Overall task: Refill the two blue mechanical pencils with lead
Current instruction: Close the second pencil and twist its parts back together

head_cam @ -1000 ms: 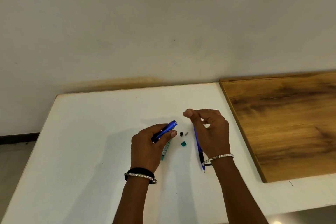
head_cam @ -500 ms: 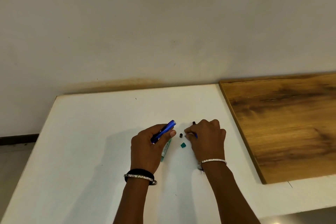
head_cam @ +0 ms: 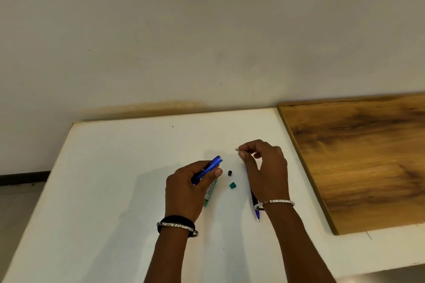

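Hands both in view above a flat white counter [head_cam: 115,190] set against a pale wall.

Left hand [head_cam: 188,190], back turned up: grip closed round a translucent blue plastic mechanical pencil [head_cam: 210,166]. Thumb pressed along the barrel. Its open end is angled up and to the right, clear of the fingers. The lower end is hidden in the palm.

Right hand [head_cam: 269,172], raised just off the counter: grip a pinch, thumb and forefinger curled on a small grey piece [head_cam: 236,150]. The piece juts out left of the fingertips and is too small to identify. It does not touch the open pencil end; a gap lies between them.

Second blue mechanical pencil [head_cam: 257,213] lies on the counter beneath the right hand and wrist. It runs near-to-far with the pointed tip toward the person. The hand covers its middle.

Between the hands, on the counter:
- small black cylindrical cap [head_cam: 229,173]
- small green plastic cap [head_cam: 232,185], just nearer the person

Slim green lead case with a white label [head_cam: 210,193] lies partly under the left hand.

Left wrist carries a silver bangle [head_cam: 177,225] and a black band [head_cam: 176,219]. Right wrist carries a silver bangle [head_cam: 276,202].

Brown wood-grain board [head_cam: 356,156] lies over the counter's right side, apart from the pencils.
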